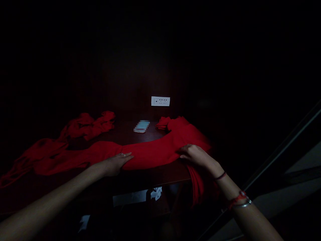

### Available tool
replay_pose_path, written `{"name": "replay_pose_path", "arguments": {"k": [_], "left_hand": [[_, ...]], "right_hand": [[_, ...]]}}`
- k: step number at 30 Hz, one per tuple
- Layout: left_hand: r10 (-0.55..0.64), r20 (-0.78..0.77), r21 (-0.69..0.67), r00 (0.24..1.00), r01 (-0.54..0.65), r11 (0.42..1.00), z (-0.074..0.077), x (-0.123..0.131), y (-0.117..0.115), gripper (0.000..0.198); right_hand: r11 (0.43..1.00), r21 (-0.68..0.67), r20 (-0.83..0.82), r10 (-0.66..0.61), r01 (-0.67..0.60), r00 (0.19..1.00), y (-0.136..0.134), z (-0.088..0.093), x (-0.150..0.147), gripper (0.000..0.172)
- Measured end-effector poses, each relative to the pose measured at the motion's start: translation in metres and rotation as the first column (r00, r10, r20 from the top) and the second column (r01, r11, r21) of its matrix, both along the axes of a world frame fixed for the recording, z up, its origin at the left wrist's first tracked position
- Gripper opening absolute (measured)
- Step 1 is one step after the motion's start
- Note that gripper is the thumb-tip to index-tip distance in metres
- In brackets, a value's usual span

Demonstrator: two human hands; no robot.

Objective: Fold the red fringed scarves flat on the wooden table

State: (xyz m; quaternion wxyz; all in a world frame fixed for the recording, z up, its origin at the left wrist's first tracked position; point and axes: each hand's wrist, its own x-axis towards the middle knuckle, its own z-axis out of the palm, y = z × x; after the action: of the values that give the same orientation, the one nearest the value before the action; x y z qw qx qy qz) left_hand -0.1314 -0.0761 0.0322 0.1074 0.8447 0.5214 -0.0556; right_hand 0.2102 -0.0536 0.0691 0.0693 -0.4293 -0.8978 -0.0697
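A long red cloth point(150, 152) lies spread across a dark wooden table point(160, 174), with one end hanging over the front edge at the right. My left hand point(117, 162) rests flat on the cloth near its middle, fingers stretched out, a ring on one finger. My right hand point(195, 155) presses down on the cloth at the right, fingers curved over the fabric where it drops off the edge. Red threads and a bangle point(239, 201) circle my right wrist.
More red cloth point(87, 125) lies crumpled at the back left and a folded red piece point(163, 123) at the back. A phone point(141, 126) lies near the wall under a white socket plate point(160, 101). Crumpled paper point(156, 193) sits below the table. The room is very dark.
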Motion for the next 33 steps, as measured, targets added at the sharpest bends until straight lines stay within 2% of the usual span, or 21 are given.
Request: {"name": "replay_pose_path", "arguments": {"k": [2,3,5,7,9,11,14,16,18,20,22,25,28,31,33], "left_hand": [[-0.072,0.033,-0.151,0.997,0.076,0.986,0.020,-0.004,0.005,0.063],[-0.108,0.064,-0.190,0.992,0.119,0.975,0.030,-0.002,0.010,0.062],[-0.124,0.121,-0.132,0.985,0.140,0.981,0.041,0.011,0.027,0.055],[-0.023,0.126,0.033,0.992,0.019,0.999,0.038,0.027,0.052,0.051],[0.105,0.097,0.114,0.990,-0.116,0.987,0.025,0.037,0.077,0.053],[0.161,0.103,0.078,0.982,-0.169,0.982,0.010,0.037,0.097,0.050],[0.132,0.203,-0.084,0.970,-0.117,0.990,-0.001,0.022,0.114,0.035],[0.109,0.328,-0.172,0.938,-0.054,0.984,0.005,0.011,0.120,0.033],[0.116,0.483,-0.185,0.868,-0.028,0.982,0.016,0.005,0.126,0.034],[0.138,0.607,-0.139,0.783,-0.067,0.988,0.028,0.006,0.134,0.035],[0.149,0.633,-0.083,0.760,-0.124,0.989,0.033,0.009,0.145,0.035],[0.142,0.466,-0.063,0.873,-0.127,0.990,0.024,0.010,0.159,0.034],[0.120,0.311,-0.055,0.943,-0.108,0.993,0.006,0.000,0.162,0.036],[0.125,0.276,0.065,0.953,-0.148,0.987,-0.005,-0.018,0.148,0.047],[0.097,0.269,0.208,0.958,-0.157,0.966,-0.007,-0.028,0.129,0.055]], "right_hand": [[0.996,-0.058,-0.049,0.062,-0.064,0.997,0.014,0.008,0.002,0.029],[0.997,-0.047,-0.062,0.056,-0.059,0.997,0.025,0.014,0.001,0.029],[0.999,0.024,-0.044,-0.037,0.038,0.998,0.053,0.025,-0.004,0.029],[0.987,0.087,0.033,-0.141,0.138,0.989,0.081,0.033,-0.010,0.029],[0.984,0.073,0.137,-0.172,0.163,0.976,0.103,0.036,-0.013,0.030],[0.988,0.041,0.184,-0.157,0.152,0.970,0.116,0.036,-0.010,0.027],[0.991,0.044,0.166,-0.136,0.130,0.977,0.125,0.040,0.002,0.022],[0.990,0.065,0.152,-0.132,0.124,0.979,0.130,0.048,0.013,0.021],[0.985,0.100,0.113,-0.151,0.140,0.982,0.137,0.058,0.023,0.020],[0.972,0.130,0.059,-0.203,0.194,0.977,0.146,0.064,0.031,0.021],[0.955,0.135,0.028,-0.270,0.264,0.962,0.153,0.061,0.036,0.022],[0.934,0.125,0.035,-0.340,0.333,0.940,0.154,0.040,0.037,0.026],[0.892,0.227,-0.088,-0.382,0.392,0.920,0.139,0.015,0.033,0.035],[0.821,0.366,-0.319,-0.331,0.437,0.888,0.111,0.004,0.021,0.040],[0.848,0.389,-0.347,-0.228,0.360,0.910,0.090,0.004,0.005,0.042]]}}
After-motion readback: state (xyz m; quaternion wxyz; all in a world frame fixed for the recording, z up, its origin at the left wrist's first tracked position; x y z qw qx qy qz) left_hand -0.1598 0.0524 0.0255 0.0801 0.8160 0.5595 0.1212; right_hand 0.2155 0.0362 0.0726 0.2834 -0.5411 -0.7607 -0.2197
